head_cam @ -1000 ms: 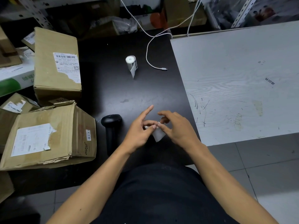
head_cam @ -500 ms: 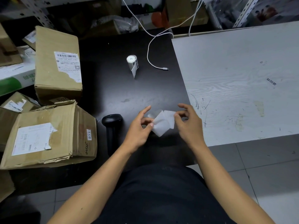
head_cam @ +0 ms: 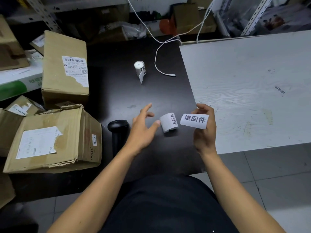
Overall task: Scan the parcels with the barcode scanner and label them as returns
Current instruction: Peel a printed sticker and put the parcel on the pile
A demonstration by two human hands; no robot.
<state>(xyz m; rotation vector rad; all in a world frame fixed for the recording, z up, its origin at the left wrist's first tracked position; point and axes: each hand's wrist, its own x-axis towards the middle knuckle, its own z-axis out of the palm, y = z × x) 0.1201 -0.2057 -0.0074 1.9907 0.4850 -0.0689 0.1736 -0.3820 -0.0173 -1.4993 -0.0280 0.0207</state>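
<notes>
My right hand (head_cam: 204,130) pinches a white return label (head_cam: 194,121) with black printed characters, held above the dark table's right edge. A curled white backing strip (head_cam: 169,122) with the same print lies on the dark table (head_cam: 117,91) just off the thumb of my left hand (head_cam: 143,130), whose fingers are spread and hold nothing. The black barcode scanner (head_cam: 117,132) lies on the table left of that hand. A roll of labels (head_cam: 140,68) stands farther back. Two cardboard parcels sit at the left: a near one (head_cam: 55,140) and a far one (head_cam: 64,66), both with shipping labels.
A white cable (head_cam: 159,52) loops across the back of the dark table. A pale wood-grain table (head_cam: 252,81) adjoins on the right. More boxes (head_cam: 18,106) crowd the far left, and shelving with clutter runs along the back. Tiled floor lies below.
The label has been peeled from its backing. My right hand moved right with the label; the curled backing now lies on the table and my left hand has let go and spread.
</notes>
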